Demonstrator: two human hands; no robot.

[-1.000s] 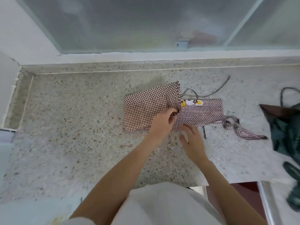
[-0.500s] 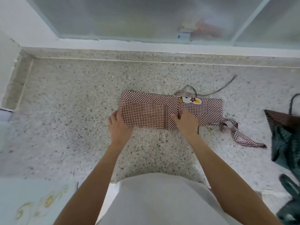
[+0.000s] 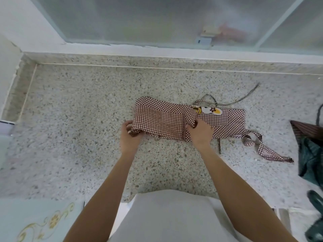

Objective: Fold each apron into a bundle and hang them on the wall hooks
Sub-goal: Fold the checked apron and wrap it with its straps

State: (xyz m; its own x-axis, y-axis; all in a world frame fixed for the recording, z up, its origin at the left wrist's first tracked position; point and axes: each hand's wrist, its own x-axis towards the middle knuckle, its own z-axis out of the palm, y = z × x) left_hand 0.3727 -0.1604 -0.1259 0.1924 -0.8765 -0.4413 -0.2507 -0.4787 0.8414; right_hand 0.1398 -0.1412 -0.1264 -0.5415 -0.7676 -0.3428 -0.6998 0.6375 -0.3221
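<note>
A brown-and-white checked cloth apron [image 3: 174, 119], folded into a long strip, lies near the middle of a speckled stone countertop [image 3: 78, 119]. The left hand [image 3: 129, 137] pinches the strip's 9 o'clock end, lifting its near edge. The right hand [image 3: 201, 131] grasps a fold at the strip's middle. Its checked tie strap [image 3: 265, 151] trails toward 4 o'clock. A dark green cloth [image 3: 311, 159] sits at the 3 o'clock edge.

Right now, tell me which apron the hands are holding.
The brown checked apron, held by left hand and right hand; the dark green apron lies untouched.
</note>
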